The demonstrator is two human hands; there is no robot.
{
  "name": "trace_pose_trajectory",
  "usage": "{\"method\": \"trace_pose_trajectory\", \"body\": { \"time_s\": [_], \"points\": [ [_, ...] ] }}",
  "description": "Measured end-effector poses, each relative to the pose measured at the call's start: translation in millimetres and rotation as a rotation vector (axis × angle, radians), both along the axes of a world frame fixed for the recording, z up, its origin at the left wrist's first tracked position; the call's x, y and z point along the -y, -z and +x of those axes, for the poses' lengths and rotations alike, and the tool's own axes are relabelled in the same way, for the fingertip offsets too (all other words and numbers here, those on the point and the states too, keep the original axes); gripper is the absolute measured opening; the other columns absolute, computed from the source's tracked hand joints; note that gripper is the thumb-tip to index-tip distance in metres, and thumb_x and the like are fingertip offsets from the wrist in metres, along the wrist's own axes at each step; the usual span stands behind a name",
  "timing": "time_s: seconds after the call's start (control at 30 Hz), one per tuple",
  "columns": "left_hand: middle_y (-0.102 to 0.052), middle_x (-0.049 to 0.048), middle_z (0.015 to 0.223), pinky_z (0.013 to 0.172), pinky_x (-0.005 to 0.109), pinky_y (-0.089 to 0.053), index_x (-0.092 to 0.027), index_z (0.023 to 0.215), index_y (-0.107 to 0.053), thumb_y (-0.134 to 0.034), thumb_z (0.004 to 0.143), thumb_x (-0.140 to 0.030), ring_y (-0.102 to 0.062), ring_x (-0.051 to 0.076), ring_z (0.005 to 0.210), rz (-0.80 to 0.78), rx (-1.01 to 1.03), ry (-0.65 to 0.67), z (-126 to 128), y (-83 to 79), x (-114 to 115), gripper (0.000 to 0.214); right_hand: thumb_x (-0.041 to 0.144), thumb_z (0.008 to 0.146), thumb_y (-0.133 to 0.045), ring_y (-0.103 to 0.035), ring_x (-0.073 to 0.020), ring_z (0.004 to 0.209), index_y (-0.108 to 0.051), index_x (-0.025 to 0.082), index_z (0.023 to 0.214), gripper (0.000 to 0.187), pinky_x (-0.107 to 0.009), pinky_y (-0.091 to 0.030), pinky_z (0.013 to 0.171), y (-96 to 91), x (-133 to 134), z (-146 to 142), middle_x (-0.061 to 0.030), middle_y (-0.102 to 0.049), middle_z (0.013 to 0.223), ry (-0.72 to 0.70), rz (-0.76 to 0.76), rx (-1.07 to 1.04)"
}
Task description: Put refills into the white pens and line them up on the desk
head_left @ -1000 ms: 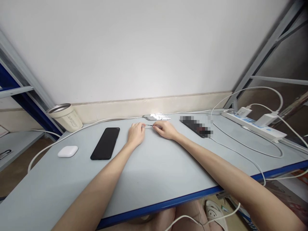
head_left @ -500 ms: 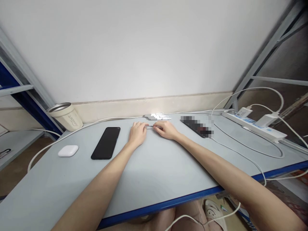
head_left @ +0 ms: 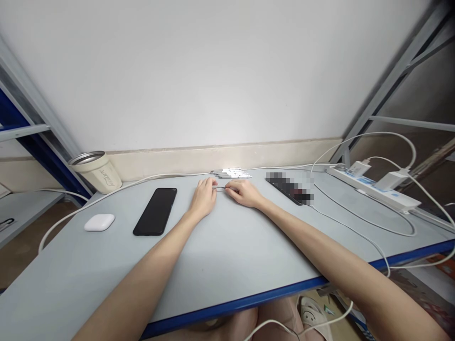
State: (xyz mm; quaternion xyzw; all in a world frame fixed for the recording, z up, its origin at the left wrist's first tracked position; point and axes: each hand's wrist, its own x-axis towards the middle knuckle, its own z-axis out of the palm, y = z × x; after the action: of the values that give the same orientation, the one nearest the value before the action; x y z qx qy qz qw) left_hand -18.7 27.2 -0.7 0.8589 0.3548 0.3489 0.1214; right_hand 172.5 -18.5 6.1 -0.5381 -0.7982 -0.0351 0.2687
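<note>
Reached across a pale grey desk (head_left: 227, 265) with both bare arms and held a slender metal rod (head_left: 222, 187) between the two hands, level and low over the desktop, bright toward its left end and dark toward its right. Pinched it from either side, with the left hand (head_left: 203, 199) curled in on one end and the right hand (head_left: 245, 193) closed on the other, both grasping rather than released. Could not tell how tightly, nor whether the rod touched the desk; the contact was too small to show.

Had a bundle of white-and-grey marker pens (head_left: 231, 173) lying just beyond the rod, and a flat black device (head_left: 284, 187), partly pixelated, a little to the right of it. Had a black smartphone (head_left: 155, 211) on the desk left of the rod, past the left hand, then a white earbud case (head_left: 99, 222) farther left, and a cream steel-rimmed tumbler (head_left: 95, 172) standing well left of the rod, against the wall. Had a white power strip (head_left: 369, 187) well right of the rod, two white charger plugs (head_left: 393, 180) seated in it, and white cables (head_left: 366, 222) looping over the desk. Saw a white slipper (head_left: 313, 312) on the floor, below and right of the rod.
</note>
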Motion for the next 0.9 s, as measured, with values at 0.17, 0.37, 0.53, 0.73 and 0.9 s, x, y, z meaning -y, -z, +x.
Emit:
{"method": "trace_pose_trajectory", "body": {
  "time_s": [0.17, 0.37, 0.53, 0.73, 0.9],
  "points": [
    [-0.060, 0.0047, 0.103, 0.089, 0.034, -0.042, -0.021, 0.101, -0.052, -0.045, 0.087, -0.016, -0.051, 0.021, 0.100, 0.027, -0.008, -0.005, 0.2, 0.7, -0.6, 0.016, 0.029, 0.091, -0.046, -0.058, -0.0155, 0.075, -0.065, 0.022, 0.095, 0.021, -0.024, -0.038, 0.067, -0.4, 0.7, -0.5, -0.0034, -0.066, 0.083, 0.004, 0.002, 0.002],
    [-0.060, 0.0047, 0.103, 0.088, 0.034, -0.042, -0.024, 0.105, -0.059, -0.043, 0.092, -0.027, -0.050, 0.022, 0.101, 0.085, -0.092, 0.023, -0.6, -1.3, 3.3, 0.021, 0.027, 0.088, -0.049, -0.058, -0.0159, 0.078, -0.063, 0.021, 0.098, 0.018, -0.025, -0.039, 0.069, 0.5, 0.3, -0.4, -0.0046, -0.067, 0.088, -0.019, 0.018, -0.026],
    [-0.064, 0.0033, 0.102, 0.083, 0.034, -0.042, -0.024, 0.106, -0.060, -0.041, 0.093, -0.030, -0.051, 0.022, 0.098, 0.064, -0.115, 0.030, -1.2, -3.8, 4.2, 0.024, 0.024, 0.085, -0.052, -0.055, -0.0154, 0.072, -0.062, 0.017, 0.093, 0.015, -0.025, -0.040, 0.068, 2.8, -2.1, 0.5, -0.0049, -0.062, 0.081, -0.051, 0.053, -0.062],
    [-0.067, 0.0021, 0.098, 0.078, 0.033, -0.042, -0.024, 0.099, -0.062, -0.040, 0.094, -0.030, -0.052, 0.021, 0.093, 0.056, -0.128, 0.026, -0.2, -1.7, 0.4, 0.023, 0.027, 0.091, -0.048, -0.054, -0.0151, 0.074, -0.064, 0.019, 0.098, 0.019, -0.025, -0.039, 0.067, 1.7, -0.6, -1.2, -0.0048, -0.061, 0.082, -0.109, 0.023, -0.060],
    [-0.067, 0.0030, 0.092, 0.075, 0.033, -0.042, -0.022, 0.093, -0.063, -0.043, 0.093, -0.031, -0.053, 0.021, 0.090, 0.065, -0.138, 0.012, -0.4, -3.0, 1.9, 0.022, 0.031, 0.093, -0.046, -0.055, -0.0146, 0.074, -0.065, 0.019, 0.099, 0.023, -0.024, -0.039, 0.067, -1.6, 3.4, -4.1, -0.0054, -0.062, 0.085, -0.123, 0.000, -0.076]
  ]
}}
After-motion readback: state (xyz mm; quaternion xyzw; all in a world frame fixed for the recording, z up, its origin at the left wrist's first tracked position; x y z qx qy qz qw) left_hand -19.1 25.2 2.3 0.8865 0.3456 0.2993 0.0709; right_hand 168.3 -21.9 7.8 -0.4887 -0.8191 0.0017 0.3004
